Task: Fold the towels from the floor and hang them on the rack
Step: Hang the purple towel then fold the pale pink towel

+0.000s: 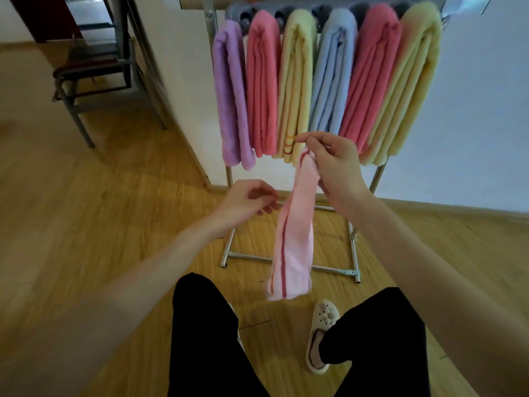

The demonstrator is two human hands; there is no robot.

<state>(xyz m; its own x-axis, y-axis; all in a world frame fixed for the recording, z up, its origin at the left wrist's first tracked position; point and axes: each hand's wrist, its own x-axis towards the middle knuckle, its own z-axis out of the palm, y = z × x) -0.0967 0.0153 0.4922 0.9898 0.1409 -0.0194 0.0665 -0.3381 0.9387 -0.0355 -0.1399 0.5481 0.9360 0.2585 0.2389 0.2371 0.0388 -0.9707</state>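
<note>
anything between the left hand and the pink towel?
No. In the head view only bare wooden floor shows in the short gap between the left hand and the pink towel, which hangs from the right hand.

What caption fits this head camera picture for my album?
Right hand holds a pale pink striped towel before a rack of six folded towels; left hand reaches in.

Light: dim, soft indoor | Focus: motion-blurred at left | Edges: wide-angle bowing

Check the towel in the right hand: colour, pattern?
Pale pink towel with darker red-pink stripes along its length; head view.
</note>
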